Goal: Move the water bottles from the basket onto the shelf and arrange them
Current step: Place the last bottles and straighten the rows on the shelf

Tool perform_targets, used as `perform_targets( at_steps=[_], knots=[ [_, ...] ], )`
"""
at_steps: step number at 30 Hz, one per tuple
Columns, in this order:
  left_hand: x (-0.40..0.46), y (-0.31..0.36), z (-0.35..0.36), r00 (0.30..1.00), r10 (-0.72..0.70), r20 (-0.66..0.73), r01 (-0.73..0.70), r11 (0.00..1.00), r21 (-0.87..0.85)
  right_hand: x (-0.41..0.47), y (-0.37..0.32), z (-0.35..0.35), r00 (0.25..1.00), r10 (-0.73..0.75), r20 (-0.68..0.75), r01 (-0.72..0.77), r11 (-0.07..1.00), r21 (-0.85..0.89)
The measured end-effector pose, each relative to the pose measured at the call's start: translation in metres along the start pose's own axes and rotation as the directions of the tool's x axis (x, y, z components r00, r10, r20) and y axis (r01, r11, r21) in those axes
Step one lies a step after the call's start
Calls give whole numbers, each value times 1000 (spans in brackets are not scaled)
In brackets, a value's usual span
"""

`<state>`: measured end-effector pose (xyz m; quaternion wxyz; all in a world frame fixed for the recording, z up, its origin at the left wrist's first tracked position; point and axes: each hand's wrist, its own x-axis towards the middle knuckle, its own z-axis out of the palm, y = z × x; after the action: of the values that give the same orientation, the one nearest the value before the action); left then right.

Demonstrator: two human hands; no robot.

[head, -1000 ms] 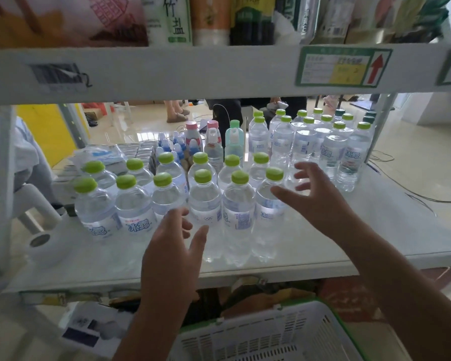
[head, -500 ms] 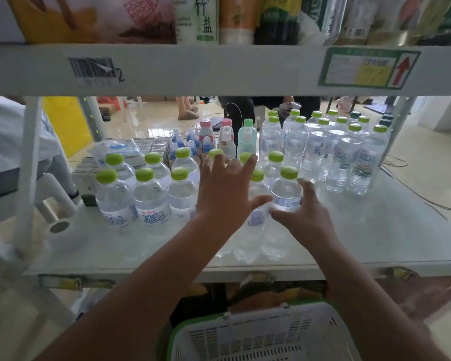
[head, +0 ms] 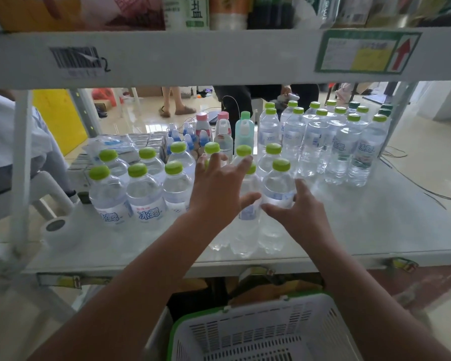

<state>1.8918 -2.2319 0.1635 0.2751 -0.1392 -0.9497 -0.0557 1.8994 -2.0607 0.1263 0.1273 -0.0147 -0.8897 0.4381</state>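
- The water bottles (head: 143, 196) are clear plastic with lime-green screw caps and a white wrap label printed with blue characters; all stand upright on the pale shelf (head: 375, 220).
- Near cluster, left and centre: two rows. Five caps show in the back row. In the front row three caps are plain at the left, one sits at the right end, and another peeks out beside the left hand's fingers; whether more are hidden under that hand I cannot tell.
- Far cluster (head: 344, 149), at the right rear: about a dozen taller bottles of the same kind packed tightly, with a few darker green caps at the very back; the exact count is unclear.
- The left hand (head: 216, 188) lies open, fingers spread over the tops of the middle front bottles, thumb against a bottle's side; it is not closed round any one of them.
- The right hand (head: 297, 207) is open too, cupped against the rightmost front bottle (head: 277, 186), thumb at its front and fingers at its right side, touching but not gripping tight.
- The basket (head: 182, 334), white lattice with a green rim, sits below the shelf edge; the part in view holds no bottles.
- Behind the near cluster stand two pink-capped bottles (head: 202, 126) and one teal bottle (head: 244, 127).
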Motion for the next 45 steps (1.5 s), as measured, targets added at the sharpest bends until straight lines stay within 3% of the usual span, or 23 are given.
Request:
perform_targets(
  at_steps=[4, 7, 10, 12, 14, 16, 18, 21, 30, 34, 39, 42, 45],
  knots=[
    [0, -3, -2, 1000, 10, 19, -10, 999, -39, 0, -1, 0, 999, 39, 25, -39, 999, 26],
    [-3, -8, -7, 999, 11, 50, -10, 1000, -29, 4, -7, -6, 989, 73, 126, -80, 995, 51],
    [-13, -30, -22, 994, -51, -93, 59, 995, 82, 11, -25, -23, 994, 33, 103, -37, 999, 37],
    [-27, -56, -33, 972, -152, -179, 176, 976, 128, 12, -45, -34, 990, -100, -99, 107, 992, 61],
    [-43, -84, -38, 949, -251, -191, 277, 953, 122, 7, -70, -29, 908, -330, -258, 338, 941, -15],
    [-56, -101, -36, 942, -289, -172, 307, 947, 89, 0, -91, -8, 826, -530, -193, 500, 846, -185],
    [-63, -106, -32, 953, -272, -137, 285, 954, 91, -7, -102, 22, 780, -626, -7, 580, 728, -365],
    [-64, -102, -26, 964, -242, -107, 257, 953, 162, -10, -96, 56, 789, -590, 173, 575, 608, -547],
    [-64, -94, -13, 941, -278, -191, 313, 931, 187, -4, -94, 69, 802, -582, 132, 499, 531, -685],
    [-66, -98, -15, 953, -264, -149, 289, 939, 186, -3, -95, 70, 810, -577, 105, 480, 548, -685],
    [-71, -99, -22, 952, -254, -170, 281, 947, 158, -2, -104, 64, 812, -582, 35, 491, 649, -582],
    [-81, -113, -33, 907, -309, -286, 354, 928, 121, -6, -116, 70, 740, -672, 35, 584, 615, -531],
    [-89, -129, -36, 812, -489, -320, 506, 862, -35, -19, -122, 92, 699, -705, 117, 656, 568, -497]
  ],
)
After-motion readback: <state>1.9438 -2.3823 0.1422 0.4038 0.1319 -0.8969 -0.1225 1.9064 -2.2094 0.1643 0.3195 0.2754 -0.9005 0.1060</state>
